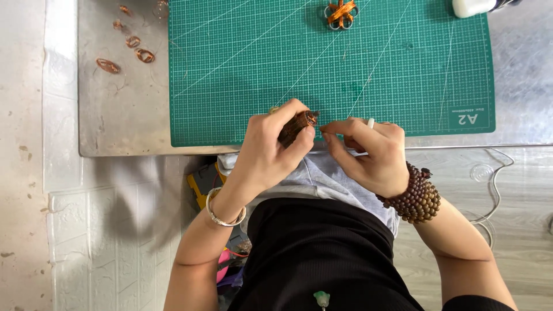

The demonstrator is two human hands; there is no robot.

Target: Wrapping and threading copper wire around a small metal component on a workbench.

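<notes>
My left hand (269,151) grips a small brown spool of copper wire (298,125) at the near edge of the green cutting mat (328,63). My right hand (368,152) is just to the right of the spool, thumb and forefinger pinched together at the spool's tip, apparently on a thin wire end that is too fine to see. A silver bangle circles my left wrist and a brown bead bracelet (417,198) wraps my right wrist. A white ring sits on a finger of my right hand.
An orange wire flower shape (341,12) lies at the mat's far edge. Several copper wire loops (133,49) lie on the metal tabletop (121,109) to the left. A white object (469,7) sits at the far right. A clear tube (492,184) lies on the floor.
</notes>
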